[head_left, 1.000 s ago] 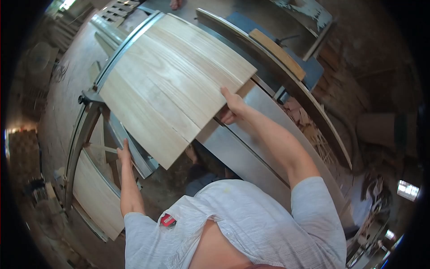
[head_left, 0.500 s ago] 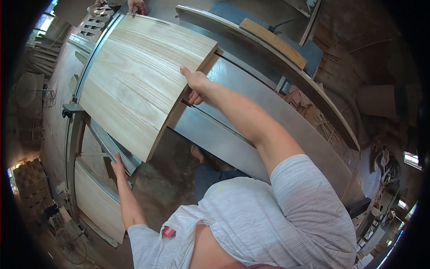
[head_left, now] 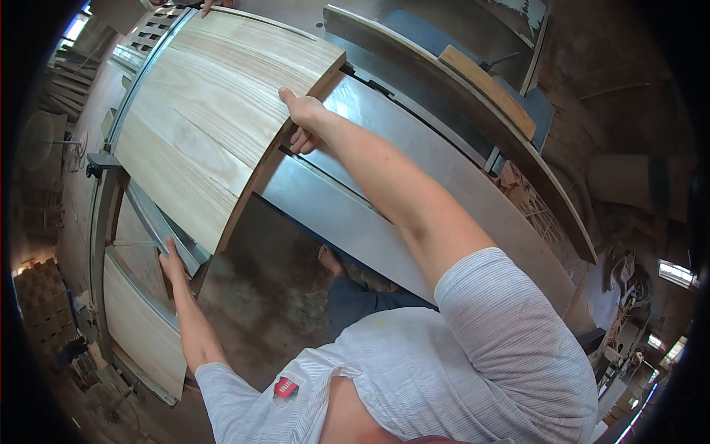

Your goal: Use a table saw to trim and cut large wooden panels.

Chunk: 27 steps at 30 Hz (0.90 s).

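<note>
Head view: a person leans over a woodworking machine, both bare arms reaching forward from the lower edge.
Right hand: arm stretched long and nearly straight; thumb on top of the wood panel, fingers curled under its near edge, grasping it.
Left hand: arm extended down and left, palm and fingers laid flat on the metal rail; whether it grips the rail cannot be told.
Wood panel: wide, pale, glued from several strips, grain running away from the person; it lies on the machine ahead of the right hand, its near corner overhanging just above the left hand.
Steel table: grey, flat, directly under the right forearm.
Fence: long grey bar beyond the right arm, with a short wooden strip lying on it.
Second panel: pale board on the lower frame, just left of the left forearm.
Red tag: small, rectangular, on the light striped shirt, near the left shoulder.
Another person's fingers: at the panel's far end, well beyond both hands.
Floor: brown, dusty, between the two arms.
</note>
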### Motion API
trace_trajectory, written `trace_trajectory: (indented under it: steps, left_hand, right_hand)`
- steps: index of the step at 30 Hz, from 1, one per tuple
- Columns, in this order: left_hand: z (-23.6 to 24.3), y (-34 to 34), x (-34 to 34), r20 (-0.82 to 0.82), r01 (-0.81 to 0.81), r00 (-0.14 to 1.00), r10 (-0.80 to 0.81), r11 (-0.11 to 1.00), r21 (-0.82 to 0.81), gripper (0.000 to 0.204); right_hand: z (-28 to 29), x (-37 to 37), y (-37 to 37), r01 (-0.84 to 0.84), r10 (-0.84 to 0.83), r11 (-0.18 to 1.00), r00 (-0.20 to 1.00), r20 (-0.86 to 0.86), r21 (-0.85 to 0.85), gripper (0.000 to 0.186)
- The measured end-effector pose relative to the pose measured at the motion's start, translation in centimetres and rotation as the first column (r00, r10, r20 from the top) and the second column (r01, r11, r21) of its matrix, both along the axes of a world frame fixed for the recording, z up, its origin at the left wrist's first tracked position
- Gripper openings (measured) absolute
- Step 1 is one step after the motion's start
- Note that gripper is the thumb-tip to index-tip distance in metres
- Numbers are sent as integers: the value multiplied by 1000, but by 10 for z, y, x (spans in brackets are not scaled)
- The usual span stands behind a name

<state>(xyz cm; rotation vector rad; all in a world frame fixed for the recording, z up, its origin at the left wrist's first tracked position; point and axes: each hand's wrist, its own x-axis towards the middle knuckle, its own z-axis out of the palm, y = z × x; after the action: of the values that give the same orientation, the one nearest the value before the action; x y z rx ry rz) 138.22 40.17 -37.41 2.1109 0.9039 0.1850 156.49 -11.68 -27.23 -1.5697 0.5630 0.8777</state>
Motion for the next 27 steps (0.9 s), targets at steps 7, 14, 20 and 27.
trace_trajectory:
  steps: [7,14,20,27]
  left_hand:
    - [0,32,-9,27,-137,990,136,989,61,71]
    - [22,100,3,-54,-172,982,182,972,163,69]
    - [12,150,42,-103,-120,984,148,965,234,81]
    - [41,215,42,-167,-85,977,132,961,264,88]
  right_hand:
    - [-8,-8,49,-33,32,999,997,72,19,97]
    - [13,4,128,-5,11,999,993,115,-51,93]
    - [-5,37,187,117,-103,990,980,167,-78,88]
    - [8,48,247,72,-65,996,988,138,-50,93]
